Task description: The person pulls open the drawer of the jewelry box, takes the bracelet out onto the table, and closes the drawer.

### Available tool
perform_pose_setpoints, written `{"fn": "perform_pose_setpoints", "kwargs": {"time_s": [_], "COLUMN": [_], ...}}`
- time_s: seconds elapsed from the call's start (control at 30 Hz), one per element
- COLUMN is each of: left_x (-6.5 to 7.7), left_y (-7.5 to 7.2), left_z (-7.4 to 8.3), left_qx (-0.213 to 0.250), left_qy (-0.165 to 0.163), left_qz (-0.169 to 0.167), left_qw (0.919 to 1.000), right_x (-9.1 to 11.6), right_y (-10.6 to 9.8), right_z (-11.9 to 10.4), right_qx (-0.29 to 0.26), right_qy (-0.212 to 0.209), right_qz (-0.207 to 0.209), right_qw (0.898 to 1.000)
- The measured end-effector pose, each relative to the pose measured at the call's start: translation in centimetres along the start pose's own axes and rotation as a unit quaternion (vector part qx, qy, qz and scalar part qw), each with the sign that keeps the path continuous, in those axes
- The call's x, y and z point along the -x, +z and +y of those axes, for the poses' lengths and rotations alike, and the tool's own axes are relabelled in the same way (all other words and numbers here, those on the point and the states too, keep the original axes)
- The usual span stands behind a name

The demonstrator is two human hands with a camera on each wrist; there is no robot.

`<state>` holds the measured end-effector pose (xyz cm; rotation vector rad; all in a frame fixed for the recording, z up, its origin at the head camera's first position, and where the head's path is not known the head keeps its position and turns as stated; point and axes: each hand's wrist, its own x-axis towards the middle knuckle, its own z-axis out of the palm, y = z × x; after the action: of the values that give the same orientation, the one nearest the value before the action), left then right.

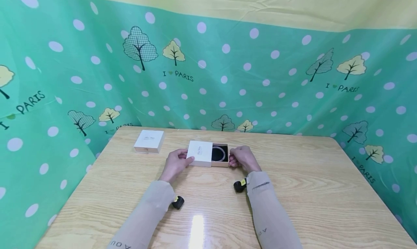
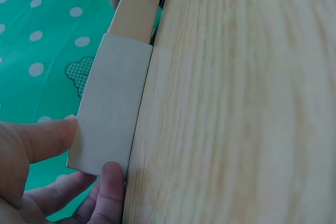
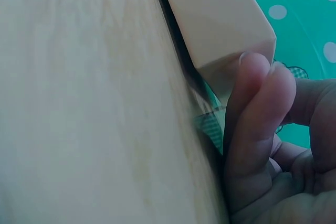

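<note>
Drawer step, seemingly mid-slide: white square cardboard sleeve at twelve o'clock, gripped by left hand; tan cardboard drawer jutting toward three, pinched by right hand. Next, probably: steady sleeve, slide straight.

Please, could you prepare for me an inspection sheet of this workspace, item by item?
Surface: wood-grain table, with bright glare toward the near edge.
Job's things: white outer box, its inner tray partly out; ring-shaped item in the tray's black interior. Second white box, closed, stands to the left.
Clutter: nothing seen.
Left hand: grips the outer box at its left end.
Right hand: fingers curled at the tray's outer end.
Cables: nothing seen.
Surroundings: green dotted curtain with trees and PARIS lettering, yellow along its top.
</note>
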<state>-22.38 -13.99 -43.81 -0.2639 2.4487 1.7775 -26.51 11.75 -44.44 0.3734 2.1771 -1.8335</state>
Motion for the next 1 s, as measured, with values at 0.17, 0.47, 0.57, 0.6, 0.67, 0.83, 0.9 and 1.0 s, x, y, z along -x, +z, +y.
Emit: {"fn": "perform_pose_setpoints", "kwargs": {"time_s": [0.17,0.47,0.57,0.6,0.67,0.83,0.9,1.0], "left_x": [0.02,0.02,-0.02,-0.02,-0.04,-0.05,-0.06,-0.09], "left_y": [0.02,-0.01,0.00,0.00,0.00,-0.04,-0.05,-0.04], "left_z": [0.00,-0.02,-0.10,-0.13,-0.14,-0.11,-0.14,-0.18], "left_qx": [0.006,0.009,0.012,0.012,0.013,0.009,0.008,0.007], "left_qy": [-0.003,-0.004,-0.003,-0.001,-0.001,-0.001,0.000,0.001], "left_qz": [0.002,0.002,0.002,0.001,0.002,0.001,0.000,-0.001], "left_qw": [1.0000,0.9999,0.9999,0.9999,0.9999,1.0000,1.0000,1.0000], "right_x": [-0.02,0.15,0.14,0.14,0.16,0.26,0.28,0.33], "right_y": [-0.25,-0.45,-0.50,-0.53,-0.62,-0.86,-0.92,-0.96], "right_z": [0.08,-0.01,-0.03,-0.02,-0.03,-0.03,0.00,0.02], "right_qx": [0.014,0.022,0.022,0.024,0.028,0.038,0.039,0.038], "right_qy": [-0.001,-0.002,-0.002,-0.003,-0.004,0.000,0.001,0.002], "right_qz": [0.006,0.007,0.006,0.007,0.008,0.013,0.013,0.013], "right_qw": [1.000,1.000,1.000,1.000,1.000,0.999,0.999,0.999]}}
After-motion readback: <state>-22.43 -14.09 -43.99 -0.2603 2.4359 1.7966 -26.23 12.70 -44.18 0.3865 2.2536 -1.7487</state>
